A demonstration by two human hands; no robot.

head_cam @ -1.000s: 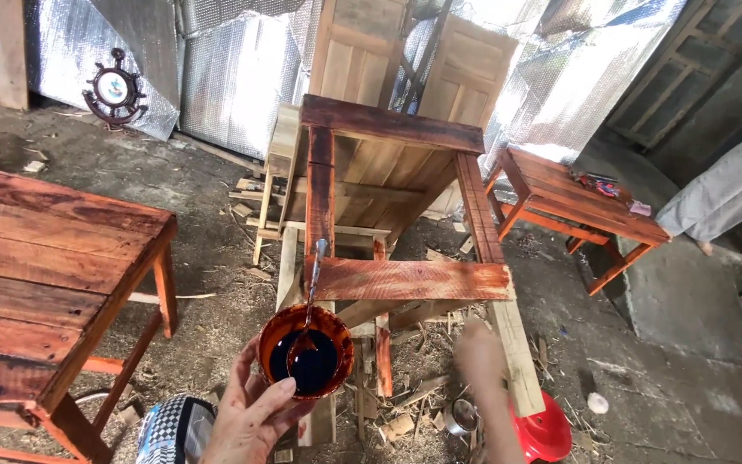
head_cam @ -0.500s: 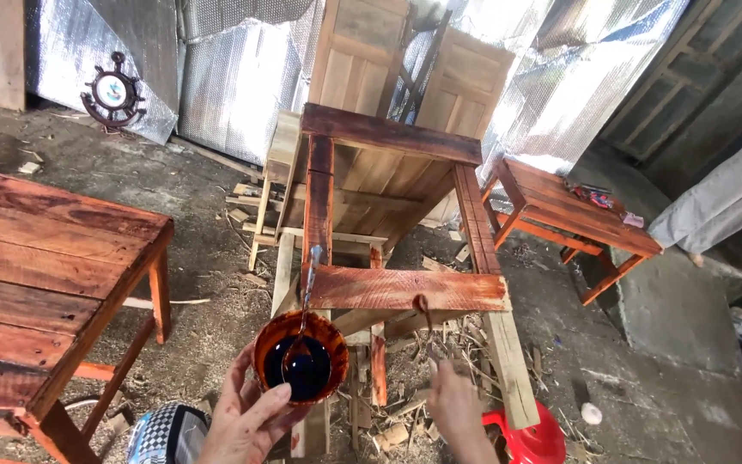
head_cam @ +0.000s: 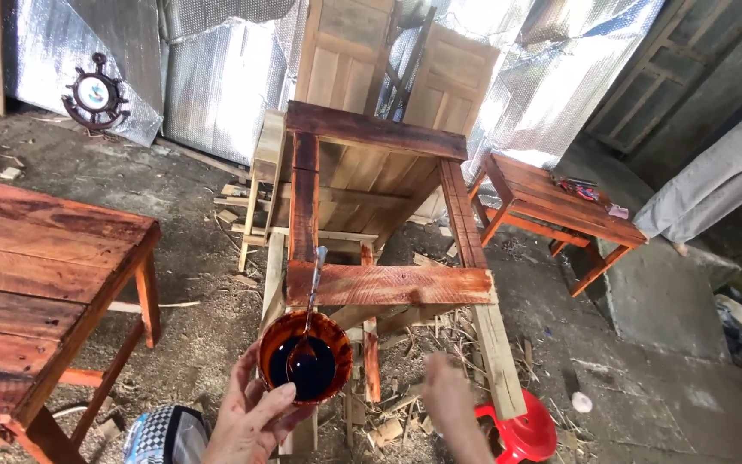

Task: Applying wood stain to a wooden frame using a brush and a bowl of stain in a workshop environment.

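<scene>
1. Since the earlier frames the right hand point(head_cam: 444, 391) has moved left and up from beside the red stool point(head_cam: 521, 434); it now hangs, blurred, just below the wooden frame's point(head_cam: 380, 283) near rail.
2. The left hand point(head_cam: 251, 417) has kept its hold on the bowl point(head_cam: 305, 357), which sits at about the same spot as before, low in the middle of the view, in front of the frame's near rail.
3. The left hand is curled around the bowl, thumb across the near rim and fingers beneath.
4. How far open the right hand is cannot be told through the blur; nothing shows in it.
5. The bowl is round, its inside coated reddish-brown, with a pool of dark, glossy liquid at the bottom.
6. A brush point(head_cam: 309, 309) stands in the liquid, its pale handle leaning over the far rim towards the rail.
7. The frame's rails are reddish-brown, while its inner boards are pale bare wood.
8. A reddish-brown tabletop point(head_cam: 36, 283) lies to the left.
</scene>
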